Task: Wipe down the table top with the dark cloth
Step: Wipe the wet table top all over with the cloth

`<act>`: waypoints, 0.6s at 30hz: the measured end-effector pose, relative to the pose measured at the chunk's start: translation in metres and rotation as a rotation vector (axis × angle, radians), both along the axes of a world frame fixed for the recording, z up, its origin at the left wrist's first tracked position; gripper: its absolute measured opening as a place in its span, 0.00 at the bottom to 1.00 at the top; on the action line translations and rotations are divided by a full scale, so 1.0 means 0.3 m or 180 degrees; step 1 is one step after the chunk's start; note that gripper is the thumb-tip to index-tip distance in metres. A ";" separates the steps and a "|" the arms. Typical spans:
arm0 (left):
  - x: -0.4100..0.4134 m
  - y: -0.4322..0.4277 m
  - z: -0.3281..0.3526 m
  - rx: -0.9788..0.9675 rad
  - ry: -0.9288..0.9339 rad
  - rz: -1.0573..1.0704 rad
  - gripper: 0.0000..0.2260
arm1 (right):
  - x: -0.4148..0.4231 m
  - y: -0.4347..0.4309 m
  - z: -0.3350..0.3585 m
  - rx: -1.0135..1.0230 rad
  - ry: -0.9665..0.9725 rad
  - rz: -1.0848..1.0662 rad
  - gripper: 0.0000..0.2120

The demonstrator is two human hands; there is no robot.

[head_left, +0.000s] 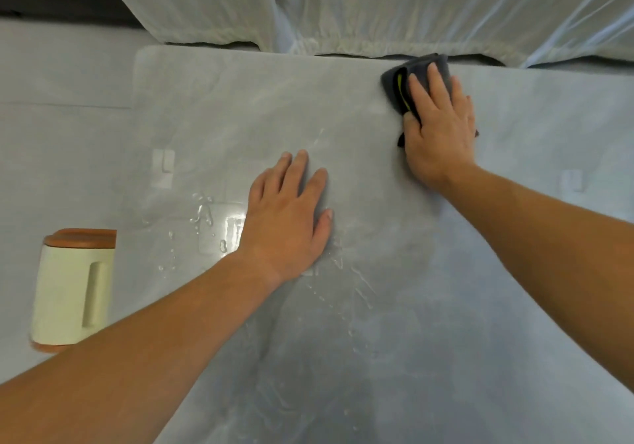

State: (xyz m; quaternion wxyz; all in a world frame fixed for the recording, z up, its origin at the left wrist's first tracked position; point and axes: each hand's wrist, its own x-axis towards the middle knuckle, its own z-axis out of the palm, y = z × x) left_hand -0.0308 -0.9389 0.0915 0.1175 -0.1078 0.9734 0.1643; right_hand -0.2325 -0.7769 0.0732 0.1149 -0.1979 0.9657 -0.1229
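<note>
The grey, glossy table top [394, 306] fills most of the head view. A dark grey cloth [394, 81] with a yellow-green stripe lies folded near the table's far edge. My right hand [441, 127] presses flat on the cloth and covers most of it. My left hand [291, 217] rests flat on the table's middle, fingers spread, holding nothing. Water drops and streaks [206, 217] glisten on the surface just left of and below my left hand.
A cream-coloured container [72, 289] with a brown lid and a handle stands off the table's left side. Pale sheeting [343, 7] hangs over something along the far edge. The floor [61, 76] beyond the table's rounded far-left corner is grey.
</note>
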 end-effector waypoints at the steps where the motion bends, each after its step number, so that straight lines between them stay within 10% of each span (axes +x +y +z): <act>1: 0.000 -0.002 -0.002 -0.0003 0.0004 -0.0009 0.27 | 0.016 -0.039 0.002 -0.0039 0.0034 -0.0166 0.26; 7: 0.000 -0.031 0.019 0.0170 -0.0098 -0.0161 0.29 | 0.131 -0.010 0.004 -0.0004 -0.0052 0.1331 0.26; 14: 0.078 -0.067 0.011 0.0103 -0.0074 0.0131 0.30 | -0.002 -0.225 0.000 -0.0070 0.0050 -0.0261 0.26; 18: 0.114 -0.081 -0.006 -0.0003 -0.0042 0.0163 0.30 | 0.167 -0.244 -0.015 -0.0066 0.0133 0.0956 0.27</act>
